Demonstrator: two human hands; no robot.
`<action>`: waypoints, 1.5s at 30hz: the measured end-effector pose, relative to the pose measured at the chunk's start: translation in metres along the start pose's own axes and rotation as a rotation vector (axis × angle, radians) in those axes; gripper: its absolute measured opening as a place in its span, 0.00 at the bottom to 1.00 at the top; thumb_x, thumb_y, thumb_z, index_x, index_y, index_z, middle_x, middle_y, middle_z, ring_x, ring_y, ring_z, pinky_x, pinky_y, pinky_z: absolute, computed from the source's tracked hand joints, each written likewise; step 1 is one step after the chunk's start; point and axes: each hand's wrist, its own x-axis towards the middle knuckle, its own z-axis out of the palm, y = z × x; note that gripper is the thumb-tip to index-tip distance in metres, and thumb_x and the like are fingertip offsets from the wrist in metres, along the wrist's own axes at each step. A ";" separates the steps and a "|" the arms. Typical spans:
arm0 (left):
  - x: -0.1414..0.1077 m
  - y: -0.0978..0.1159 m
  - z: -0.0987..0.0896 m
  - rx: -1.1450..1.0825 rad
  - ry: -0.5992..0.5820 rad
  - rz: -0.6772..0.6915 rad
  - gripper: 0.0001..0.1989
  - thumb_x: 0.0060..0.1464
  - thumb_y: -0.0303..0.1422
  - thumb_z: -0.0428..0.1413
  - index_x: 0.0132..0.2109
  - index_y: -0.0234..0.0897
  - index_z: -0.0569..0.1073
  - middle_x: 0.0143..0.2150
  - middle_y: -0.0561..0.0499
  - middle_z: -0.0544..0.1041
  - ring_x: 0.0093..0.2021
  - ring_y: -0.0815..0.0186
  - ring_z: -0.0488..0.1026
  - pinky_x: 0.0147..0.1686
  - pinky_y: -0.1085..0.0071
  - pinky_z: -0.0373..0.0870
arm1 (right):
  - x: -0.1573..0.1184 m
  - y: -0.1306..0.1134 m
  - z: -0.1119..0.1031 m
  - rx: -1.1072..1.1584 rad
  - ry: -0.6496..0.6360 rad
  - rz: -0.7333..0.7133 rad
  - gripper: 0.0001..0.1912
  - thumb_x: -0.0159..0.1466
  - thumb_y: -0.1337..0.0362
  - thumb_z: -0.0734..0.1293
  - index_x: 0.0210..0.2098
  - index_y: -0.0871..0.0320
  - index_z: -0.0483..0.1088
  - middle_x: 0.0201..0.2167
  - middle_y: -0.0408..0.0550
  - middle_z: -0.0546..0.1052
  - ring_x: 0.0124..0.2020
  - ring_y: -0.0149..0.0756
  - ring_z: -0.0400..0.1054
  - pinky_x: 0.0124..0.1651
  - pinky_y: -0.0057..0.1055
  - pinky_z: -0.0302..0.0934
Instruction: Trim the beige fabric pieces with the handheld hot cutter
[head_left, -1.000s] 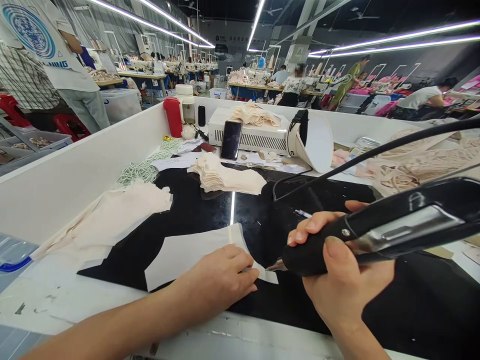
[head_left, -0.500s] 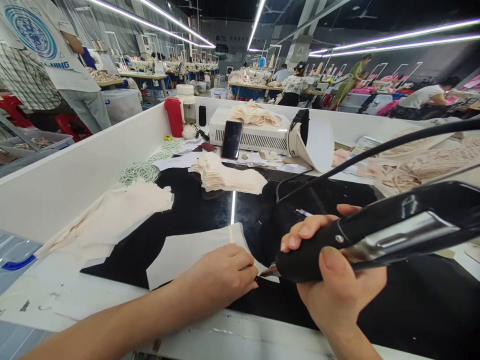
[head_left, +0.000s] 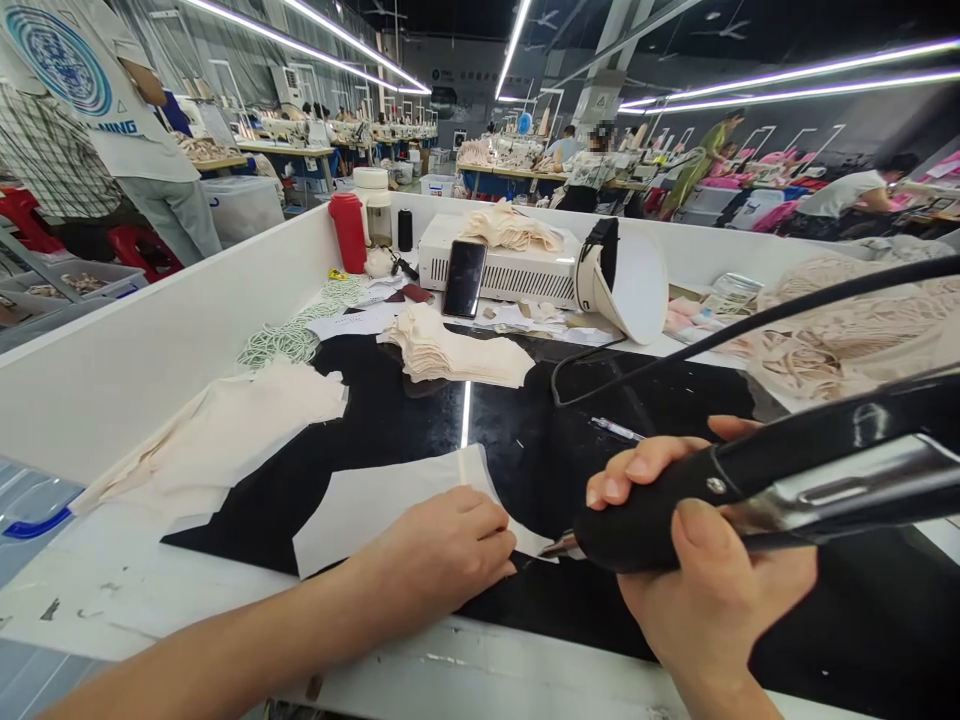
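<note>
A pale, cut fabric piece (head_left: 375, 505) lies flat on a black sheet (head_left: 570, 620). My left hand (head_left: 450, 540) rests on its right part, fingers curled together and pressed against the cloth near the front edge. A strip of lighter tape seems to run across the piece just above my fingers. In my right hand (head_left: 712, 560) is a black corded handheld tool (head_left: 660, 520) with a slim metal tip and a long metal lever. Its tip touches or nearly touches the narrow right end of the fabric piece, a little right of my left fingers.
Stacked cream fabric pieces (head_left: 457, 350) lie behind, and more cream cloth (head_left: 232, 430) is at the left. A phone (head_left: 464, 278) leans on a white box (head_left: 431, 255). A pen (head_left: 615, 430) lies near the tool's cable (head_left: 720, 325). Cream cords (head_left: 847, 340) are piled at right.
My right hand and the tool have moved right, so the tip now sits farther along the fabric's narrow end. More of the pen shows. My left hand stays put.
</note>
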 end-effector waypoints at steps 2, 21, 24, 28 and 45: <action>0.000 -0.001 0.001 0.003 0.004 0.000 0.08 0.78 0.30 0.63 0.44 0.36 0.78 0.45 0.47 0.81 0.46 0.59 0.78 0.51 0.64 0.79 | -0.002 0.001 -0.001 -0.013 0.004 -0.005 0.26 0.62 0.57 0.87 0.55 0.49 0.77 0.32 0.38 0.82 0.26 0.36 0.75 0.28 0.34 0.77; -0.002 -0.012 -0.009 -0.086 0.114 -0.027 0.10 0.83 0.29 0.53 0.51 0.35 0.80 0.49 0.44 0.84 0.48 0.59 0.82 0.52 0.64 0.81 | 0.007 0.003 -0.003 -0.057 0.027 -0.014 0.26 0.61 0.54 0.86 0.54 0.48 0.77 0.31 0.38 0.81 0.24 0.38 0.75 0.26 0.36 0.75; -0.002 -0.015 -0.010 -0.085 0.116 -0.035 0.11 0.83 0.28 0.52 0.52 0.35 0.80 0.49 0.44 0.85 0.48 0.59 0.83 0.52 0.64 0.82 | 0.008 0.004 -0.003 -0.044 0.032 -0.022 0.26 0.61 0.55 0.86 0.54 0.48 0.77 0.31 0.38 0.81 0.24 0.38 0.74 0.25 0.36 0.75; -0.004 -0.018 -0.010 -0.073 0.088 -0.062 0.11 0.82 0.26 0.52 0.52 0.36 0.80 0.50 0.44 0.85 0.48 0.59 0.83 0.51 0.64 0.83 | 0.005 0.006 -0.003 -0.038 0.023 -0.017 0.26 0.63 0.56 0.86 0.55 0.49 0.76 0.31 0.38 0.81 0.24 0.38 0.75 0.26 0.36 0.76; -0.016 -0.044 -0.021 -0.025 -0.017 -0.165 0.12 0.79 0.24 0.54 0.51 0.37 0.82 0.47 0.46 0.83 0.46 0.61 0.81 0.49 0.68 0.82 | 0.022 0.025 -0.015 -0.120 0.006 -0.047 0.26 0.64 0.54 0.86 0.55 0.47 0.74 0.33 0.35 0.82 0.25 0.35 0.76 0.30 0.38 0.76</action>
